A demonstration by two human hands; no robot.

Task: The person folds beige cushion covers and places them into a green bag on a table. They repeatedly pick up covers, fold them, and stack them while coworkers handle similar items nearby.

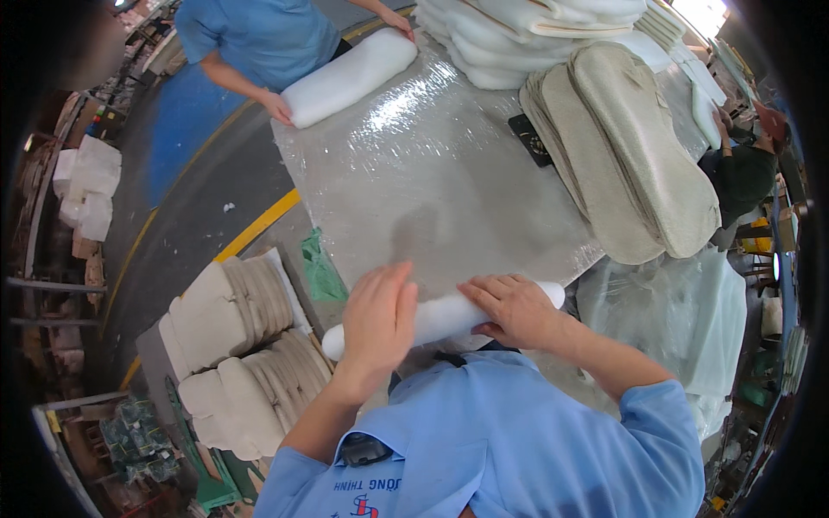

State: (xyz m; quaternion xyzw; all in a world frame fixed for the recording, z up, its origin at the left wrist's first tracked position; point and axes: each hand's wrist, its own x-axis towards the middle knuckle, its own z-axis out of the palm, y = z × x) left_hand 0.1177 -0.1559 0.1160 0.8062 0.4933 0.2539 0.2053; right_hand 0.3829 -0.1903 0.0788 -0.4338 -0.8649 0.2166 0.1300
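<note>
A slim white roll of soft padding (445, 319) lies along the near edge of the table, right in front of my body. My right hand (516, 309) is wrapped over its right half, the thumb tucked on the near side. Over the roll's left part is my left hand (380, 315), with fingers stretched out flat and pointing away from me; whether its palm presses on the roll is hidden. The table (458, 190) has a shiny clear plastic cover. At its far left corner, a co-worker in a blue shirt holds a thicker white padding roll (350, 79) with both hands.
Long beige fabric pieces (617, 155) are stacked on the right, beside a dark flat item (528, 140). White padding sheets (527, 34) pile up behind. Beige bundles (237, 345) stand at left, near green plastic (322, 268). Plastic-wrapped goods (665, 319) sit at right.
</note>
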